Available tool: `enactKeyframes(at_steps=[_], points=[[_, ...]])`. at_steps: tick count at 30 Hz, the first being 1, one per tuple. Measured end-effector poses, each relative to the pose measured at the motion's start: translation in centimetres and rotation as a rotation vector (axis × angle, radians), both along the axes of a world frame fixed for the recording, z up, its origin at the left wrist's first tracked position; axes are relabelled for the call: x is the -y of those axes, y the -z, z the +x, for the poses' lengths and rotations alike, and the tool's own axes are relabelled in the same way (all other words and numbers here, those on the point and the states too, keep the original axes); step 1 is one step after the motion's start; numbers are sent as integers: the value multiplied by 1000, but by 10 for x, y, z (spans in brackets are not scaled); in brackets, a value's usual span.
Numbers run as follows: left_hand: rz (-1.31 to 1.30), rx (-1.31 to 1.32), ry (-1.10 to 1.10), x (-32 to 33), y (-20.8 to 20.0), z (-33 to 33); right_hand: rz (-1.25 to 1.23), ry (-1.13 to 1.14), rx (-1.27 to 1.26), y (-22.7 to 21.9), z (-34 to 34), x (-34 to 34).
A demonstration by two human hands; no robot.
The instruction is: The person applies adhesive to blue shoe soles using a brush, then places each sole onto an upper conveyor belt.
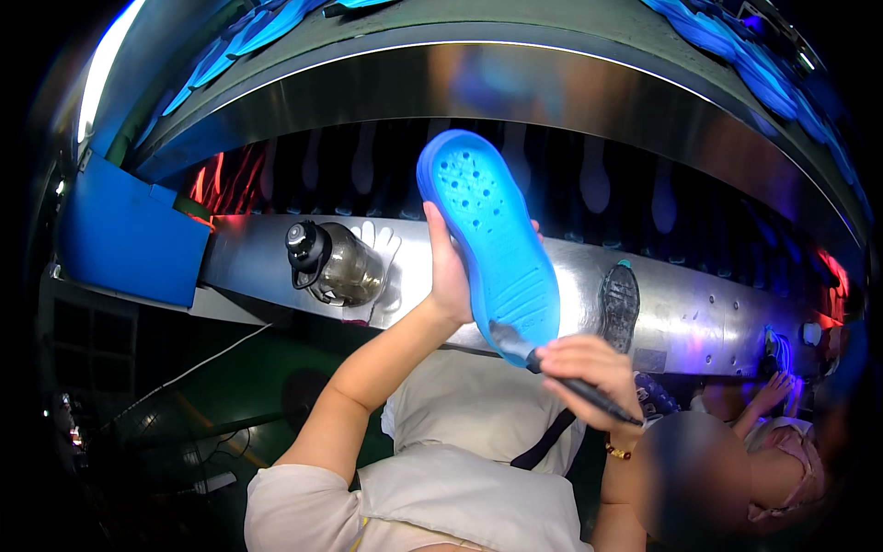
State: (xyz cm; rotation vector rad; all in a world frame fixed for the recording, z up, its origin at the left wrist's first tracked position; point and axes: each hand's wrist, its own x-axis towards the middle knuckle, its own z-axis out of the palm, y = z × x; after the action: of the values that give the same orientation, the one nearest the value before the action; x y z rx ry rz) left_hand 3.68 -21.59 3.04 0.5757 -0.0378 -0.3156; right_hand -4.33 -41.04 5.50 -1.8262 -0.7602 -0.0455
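Observation:
A bright blue shoe sole (501, 248) is held up at an angle over the metal ledge, its holed toe end pointing away from me. My left hand (449, 276) grips it by the sides around the middle, thumb on the left edge and fingertips showing at the right. In my right hand (593, 373) is a brush (598, 402) with a black handle. Its greyish bristles lie against the inner face of the sole at the heel end nearest me. Several small holes and a few ridges mark that face.
On the metal ledge (681, 304) stand a dark translucent bottle (349, 271), a white glove (379, 241) and a dark sole-shaped piece (621, 304). Behind it, pale soles (595, 175) lie in a dark opening with red glows. A blue box (133, 230) is at left; a co-worker (782, 451) sits close at right.

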Motion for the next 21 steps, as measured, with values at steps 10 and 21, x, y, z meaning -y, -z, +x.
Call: enactKeyframes(at_steps=[10, 21], points=[[-68, 14, 65, 8, -27, -25, 903, 95, -537, 26, -3, -8], [-219, 11, 58, 16, -8, -31, 537, 378, -122, 8, -15, -30]])
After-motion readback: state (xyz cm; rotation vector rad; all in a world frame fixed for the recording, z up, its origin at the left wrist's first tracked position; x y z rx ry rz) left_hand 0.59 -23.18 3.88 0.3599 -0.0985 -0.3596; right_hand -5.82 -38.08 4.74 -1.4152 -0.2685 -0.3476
